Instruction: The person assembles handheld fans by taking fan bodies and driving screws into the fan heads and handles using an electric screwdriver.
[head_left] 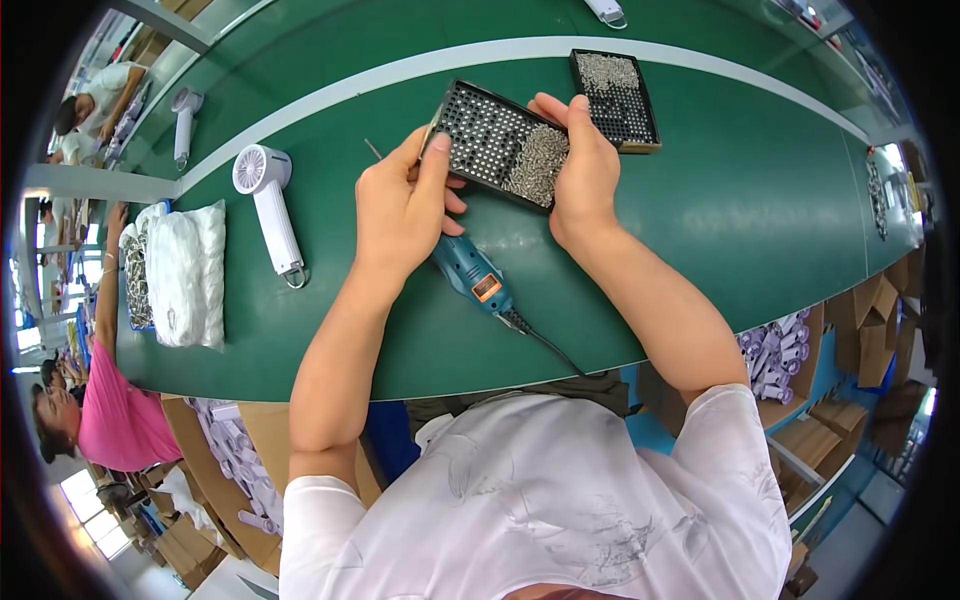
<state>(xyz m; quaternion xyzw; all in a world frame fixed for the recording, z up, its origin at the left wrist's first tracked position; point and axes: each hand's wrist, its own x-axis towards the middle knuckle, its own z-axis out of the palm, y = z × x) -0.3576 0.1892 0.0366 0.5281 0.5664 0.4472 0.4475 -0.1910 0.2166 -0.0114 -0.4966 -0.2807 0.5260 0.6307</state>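
My left hand and my right hand hold a black screw tray between them, tilted above the green bench. Rows of small holes fill its left part, and a heap of small silver screws lies at its right end. The left thumb rests on the tray's left edge; the right fingers wrap around the right end. Below my left hand, a teal electric screwdriver lies on the bench with its cord toward me, partly hidden by that hand. A second black tray with screws stands beyond my right hand.
A white handheld fan lies at the left, near a white plastic bag. A raised white strip crosses the bench's far side. Boxes of lilac fan parts stand below the bench edge. A person in pink reaches over at far left.
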